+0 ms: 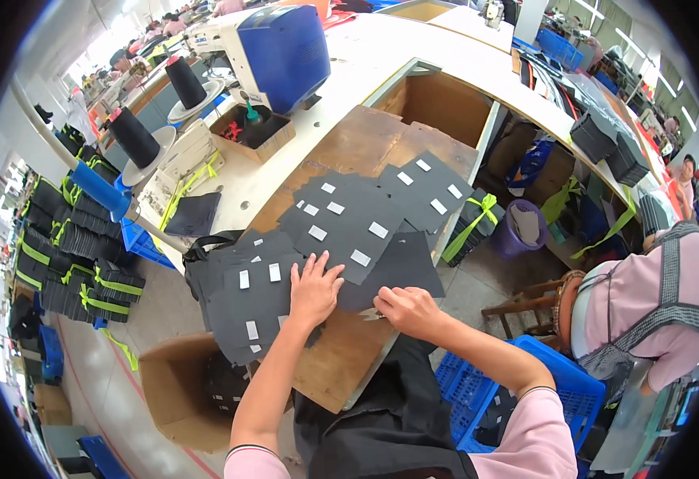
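My left hand (316, 291) lies with its fingers spread on the overlapping black fabric panels (341, 215), many of which carry small white rectangular patches. A plain black panel (404, 271) without patches lies right of that hand, partly covered by the others. At the near edge of this panel my right hand (409, 310) is closed, thumb and fingers pressed together. Something small and pale shows by its fingertips, too small to make out. Another group of patched black panels (234, 299) spreads over the left edge of the brown wooden board (337, 359).
A blue and white sewing machine (282, 56) stands beyond, with black thread cones (186, 80) at its left. Below left is a cardboard box (178, 391); below right, a blue crate (561, 375). Another person (637, 295) sits at the right. Tied black bundles (110, 287) stack at left.
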`<act>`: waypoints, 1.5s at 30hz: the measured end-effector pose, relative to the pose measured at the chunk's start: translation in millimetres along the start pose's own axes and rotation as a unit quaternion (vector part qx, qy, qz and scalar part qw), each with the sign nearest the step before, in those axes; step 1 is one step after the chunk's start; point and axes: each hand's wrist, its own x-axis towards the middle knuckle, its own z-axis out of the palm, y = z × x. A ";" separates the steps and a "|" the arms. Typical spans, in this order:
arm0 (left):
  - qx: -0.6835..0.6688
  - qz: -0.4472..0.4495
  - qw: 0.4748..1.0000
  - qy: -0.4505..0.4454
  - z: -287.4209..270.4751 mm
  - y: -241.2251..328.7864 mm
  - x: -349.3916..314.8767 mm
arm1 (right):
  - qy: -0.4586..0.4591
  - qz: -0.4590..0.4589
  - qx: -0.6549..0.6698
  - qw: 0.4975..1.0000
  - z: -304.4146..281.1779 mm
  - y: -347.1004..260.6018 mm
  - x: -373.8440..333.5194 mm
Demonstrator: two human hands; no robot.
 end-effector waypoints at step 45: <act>-0.703 -0.267 0.658 0.045 -72.2 98.3 -147.7 | 0.113 0.247 0.225 0.936 -70.9 -122.1 -48.8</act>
